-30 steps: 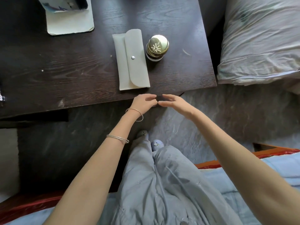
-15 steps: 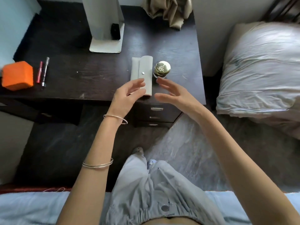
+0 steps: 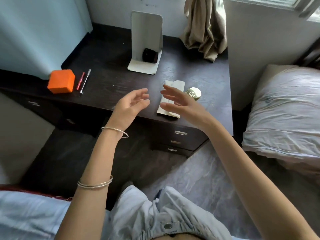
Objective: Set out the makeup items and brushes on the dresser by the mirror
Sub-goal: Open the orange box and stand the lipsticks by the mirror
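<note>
Pale pouch (image 3: 170,99) lies flat near dresser (image 3: 121,84) front edge, toward its right end; long axis runs front edge to back. Gold-lidded jar (image 3: 193,93) just beside it, right side. Right hand (image 3: 180,103) hovers over pouch, fingers spread, holding nothing. Left hand (image 3: 132,103) hangs to pouch's left, fingers loosely spread, empty. Right hand nearer; likely takes pouch. Mirror (image 3: 147,38) stands toward back edge.
</note>
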